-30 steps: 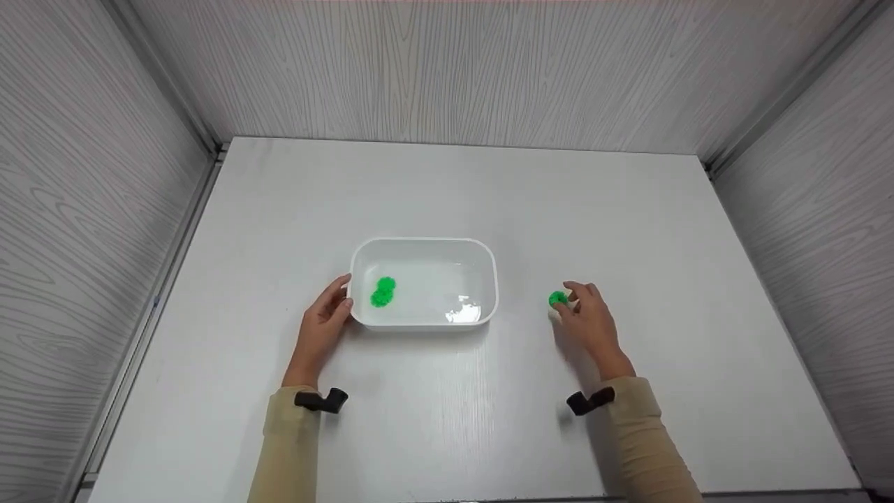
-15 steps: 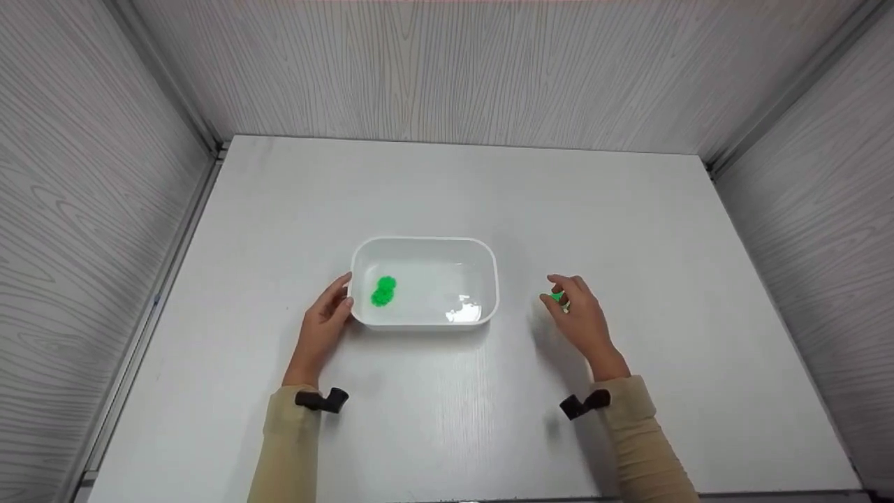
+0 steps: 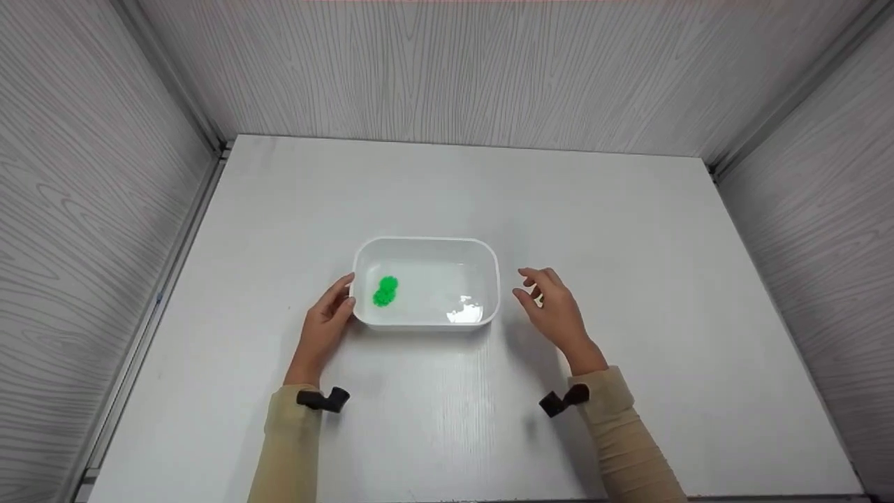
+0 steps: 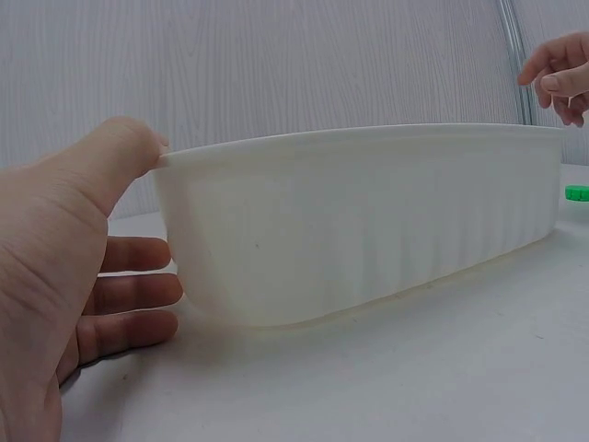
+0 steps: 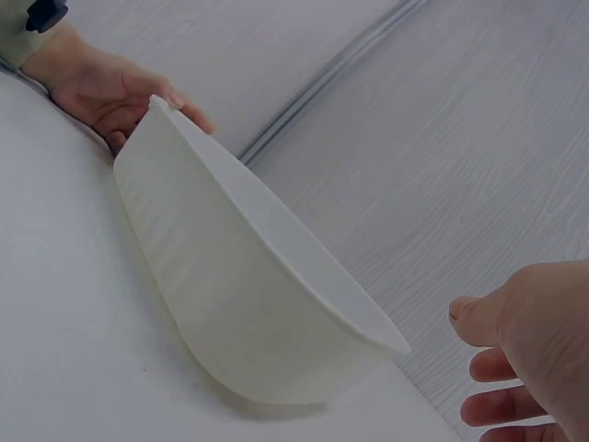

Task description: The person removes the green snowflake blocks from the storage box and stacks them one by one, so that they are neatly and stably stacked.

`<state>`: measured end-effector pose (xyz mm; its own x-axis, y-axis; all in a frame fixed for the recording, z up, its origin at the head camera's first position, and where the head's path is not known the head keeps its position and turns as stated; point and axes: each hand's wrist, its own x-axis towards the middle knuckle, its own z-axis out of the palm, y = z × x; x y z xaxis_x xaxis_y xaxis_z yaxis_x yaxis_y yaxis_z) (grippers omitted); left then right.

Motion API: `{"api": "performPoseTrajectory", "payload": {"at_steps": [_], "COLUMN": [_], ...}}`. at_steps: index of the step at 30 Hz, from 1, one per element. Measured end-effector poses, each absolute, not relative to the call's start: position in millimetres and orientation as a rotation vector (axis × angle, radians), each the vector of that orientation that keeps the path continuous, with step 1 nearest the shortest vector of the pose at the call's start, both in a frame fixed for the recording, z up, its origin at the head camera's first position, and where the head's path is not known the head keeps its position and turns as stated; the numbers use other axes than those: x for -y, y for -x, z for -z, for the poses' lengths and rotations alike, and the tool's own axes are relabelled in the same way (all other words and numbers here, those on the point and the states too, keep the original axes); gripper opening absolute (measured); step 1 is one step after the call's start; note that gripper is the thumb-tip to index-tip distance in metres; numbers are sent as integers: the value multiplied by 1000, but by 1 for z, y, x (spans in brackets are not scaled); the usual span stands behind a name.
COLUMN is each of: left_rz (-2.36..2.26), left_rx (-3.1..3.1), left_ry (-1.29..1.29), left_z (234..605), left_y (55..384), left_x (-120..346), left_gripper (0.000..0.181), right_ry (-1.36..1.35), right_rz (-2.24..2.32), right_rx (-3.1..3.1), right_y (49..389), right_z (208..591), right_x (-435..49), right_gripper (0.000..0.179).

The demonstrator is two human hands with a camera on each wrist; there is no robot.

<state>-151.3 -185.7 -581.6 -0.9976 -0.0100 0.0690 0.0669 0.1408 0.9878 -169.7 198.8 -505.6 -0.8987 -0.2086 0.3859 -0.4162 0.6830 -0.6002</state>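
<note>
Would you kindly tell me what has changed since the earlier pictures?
The right hand has moved left toward the white container, leaving the single green piece its fingers were on. Hidden now in the head view, it shows on the table in the left wrist view, apart from the hand. The left hand stays on the container's left end; the two green pieces inside stay put.

A white surface (image 3: pixel 614 202) spread out below, a small dark speck (image 3: pixel 290 307) toward its left side. Behind it stood a pale back panel (image 3: pixel 447 77) with streaky wood grain; a left panel (image 3: pixel 77 175) and a right panel (image 3: pixel 824 209), similarly grained, flanked it. Grey strips ran down the left corner (image 3: pixel 171 77) and right corner (image 3: pixel 793 84). A metal rail (image 3: pixel 185 244), marked with blue, bordered the surface's left edge.
</note>
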Motion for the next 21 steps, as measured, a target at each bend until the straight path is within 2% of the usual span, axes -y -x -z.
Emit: {"api": "performPoseTrajectory", "payload": {"at_steps": [14,21], "left_rz": [2020,2098], "left_rx": [2342,2287], "left_ry": [44,65], "left_z": [581,567], "left_y": [153,148], "left_x": [185,183], "left_gripper": [43,45], "right_ry": [-658,-769], "right_rz": [-985,-971], "right_rx": [2634,2608], "right_y": [177,184], "right_z": [493,494], "right_x": [-151,-129], "right_gripper": [31,30]}}
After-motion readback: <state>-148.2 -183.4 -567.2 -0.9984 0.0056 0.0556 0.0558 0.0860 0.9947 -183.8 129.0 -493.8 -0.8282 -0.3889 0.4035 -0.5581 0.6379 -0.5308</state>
